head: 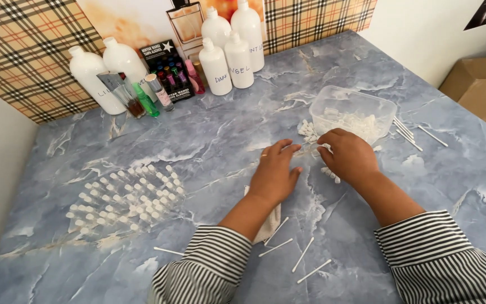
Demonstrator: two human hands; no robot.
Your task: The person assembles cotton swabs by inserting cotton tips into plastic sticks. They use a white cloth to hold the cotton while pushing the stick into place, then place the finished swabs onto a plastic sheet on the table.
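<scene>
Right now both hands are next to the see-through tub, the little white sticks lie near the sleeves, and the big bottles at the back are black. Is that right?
Nearly. The head view shows the big bottles at the back are white, not black. The rest holds: the left hand and right hand are next to the see-through tub, and the little white sticks lie near the sleeves.

Bright even daylight, soft shadows under both hands, mild sheen on marble tabletop (209, 129), wide-angle bowing at edges
</scene>
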